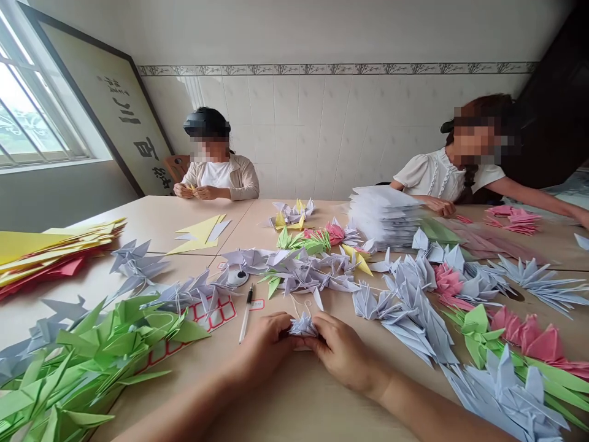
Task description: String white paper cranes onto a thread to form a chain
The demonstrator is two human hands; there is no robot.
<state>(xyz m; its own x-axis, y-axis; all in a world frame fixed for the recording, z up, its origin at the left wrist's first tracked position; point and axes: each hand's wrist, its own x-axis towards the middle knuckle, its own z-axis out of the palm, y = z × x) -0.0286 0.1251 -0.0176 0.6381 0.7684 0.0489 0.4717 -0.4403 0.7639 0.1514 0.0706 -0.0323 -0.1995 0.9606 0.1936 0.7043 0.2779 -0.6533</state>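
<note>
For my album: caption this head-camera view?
Left hand and right hand hold a small lilac origami paper piece beside green paper cranes.

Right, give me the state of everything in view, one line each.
Left hand: closed around the lilac paper crane's left side.
Right hand: closed around its right side.
Lilac paper crane: folded, held between both hands.
Ballpoint pen: lying on the table.
White paper stack: piled high, edges fanned.
Yellow and red paper sheets: stacked at the table's left end.
Green origami pieces: heaped at lower left.
Co-worker's hands: together around yellow paper.
</note>
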